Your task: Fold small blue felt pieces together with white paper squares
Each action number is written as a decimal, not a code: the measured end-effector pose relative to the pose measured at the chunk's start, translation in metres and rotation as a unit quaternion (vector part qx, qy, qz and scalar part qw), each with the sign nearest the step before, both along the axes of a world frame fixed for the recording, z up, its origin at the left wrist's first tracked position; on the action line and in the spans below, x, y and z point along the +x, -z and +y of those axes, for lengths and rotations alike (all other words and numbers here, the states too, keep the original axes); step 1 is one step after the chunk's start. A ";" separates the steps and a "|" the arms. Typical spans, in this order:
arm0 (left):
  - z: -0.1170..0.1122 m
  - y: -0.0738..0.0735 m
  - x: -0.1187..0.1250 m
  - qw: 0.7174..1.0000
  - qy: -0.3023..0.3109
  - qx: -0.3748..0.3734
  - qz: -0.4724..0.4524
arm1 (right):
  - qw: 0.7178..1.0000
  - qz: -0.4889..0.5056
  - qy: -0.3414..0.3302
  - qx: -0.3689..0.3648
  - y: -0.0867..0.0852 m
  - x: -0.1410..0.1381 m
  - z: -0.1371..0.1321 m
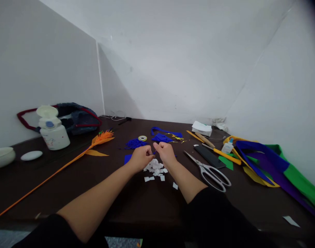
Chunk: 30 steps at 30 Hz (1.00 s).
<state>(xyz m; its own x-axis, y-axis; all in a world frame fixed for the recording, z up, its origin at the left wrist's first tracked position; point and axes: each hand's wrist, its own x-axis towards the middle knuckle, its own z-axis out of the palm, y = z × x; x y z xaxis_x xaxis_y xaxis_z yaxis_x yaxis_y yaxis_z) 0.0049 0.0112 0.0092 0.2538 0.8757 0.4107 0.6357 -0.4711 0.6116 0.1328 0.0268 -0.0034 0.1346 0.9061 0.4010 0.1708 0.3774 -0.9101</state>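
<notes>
I sit at a dark table point(136, 203) with white walls around it. On my right, long felt strips point(281, 168) in green, purple, blue and yellow lie in a pile and hang over the edge. Far off on my left, a dark bag point(77, 119) with red straps leans on the wall. A long orange stem point(69, 162) with a feathery top runs across the left side of the table. Near the bag stands a white jar point(54, 134) with its lid flipped up, and a white bowl point(1, 156) sits at the left edge.

Big scissors point(211, 172) lie flat on my right, well apart from my hands. A small glue bottle point(227, 147) stands past them, near the strips.

My left hand point(140, 157) and my right hand point(166, 154) are in the middle of the table, close to each other. The fingers of both hands are curled in tight. The tips pinch a tiny blue bit point(154, 152) that sits between my two hands, just above the table. It is so small that I cannot tell its shape.

Right under my hands is a little heap of white scraps point(154, 168), and a few more lie loose beside it. Just behind my hands are blue cut pieces point(135, 143). A small tape roll point(142, 138) lies flat next to them.
</notes>
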 end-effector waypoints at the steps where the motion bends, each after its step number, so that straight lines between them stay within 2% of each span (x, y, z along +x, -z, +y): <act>1: 0.001 0.000 0.000 1.000 -0.003 -0.002 -0.001 | 1.000 -0.003 0.008 0.000 -0.001 0.001 0.000; 3: 0.001 0.001 0.000 1.000 -0.010 -0.018 -0.008 | 1.000 0.008 0.022 -0.007 -0.003 0.006 0.001; 5: 0.001 0.000 0.000 0.999 -0.015 -0.044 -0.028 | 0.999 0.048 0.002 -0.022 -0.006 0.011 0.002; 8: 0.000 -0.001 0.000 0.994 -0.009 -0.080 -0.079 | 0.987 0.106 -0.109 -0.048 -0.011 0.017 0.001; 10: 0.000 -0.001 -0.001 0.989 0.003 -0.097 -0.112 | 0.980 0.093 -0.169 -0.048 -0.012 0.017 -0.001; 11: 0.000 -0.001 -0.001 0.987 0.010 -0.106 -0.123 | 0.981 0.074 -0.175 -0.040 -0.012 0.016 -0.002; 16: 0.000 0.000 -0.003 0.982 0.040 -0.127 -0.133 | 0.996 -0.009 -0.083 0.007 -0.009 0.013 -0.002; 21: 0.000 -0.001 -0.003 0.991 0.020 -0.090 -0.102 | 0.999 -0.035 -0.002 0.026 -0.009 0.013 0.001; 27: 0.002 -0.003 -0.004 0.997 -0.009 -0.059 -0.052 | 0.999 -0.021 0.041 0.029 -0.007 0.013 0.002; 30: 0.007 0.000 -0.009 0.994 0.016 -0.088 -0.067 | 0.999 0.006 0.040 0.023 -0.006 0.016 0.004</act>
<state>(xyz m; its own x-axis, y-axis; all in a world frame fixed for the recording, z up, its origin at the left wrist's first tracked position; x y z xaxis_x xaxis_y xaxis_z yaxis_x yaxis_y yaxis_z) -0.0039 0.0184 0.0094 0.2367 0.9292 0.2837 0.5294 -0.3682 0.7643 0.1491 0.0304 0.0026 0.2107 0.8728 0.4402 0.1915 0.4047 -0.8942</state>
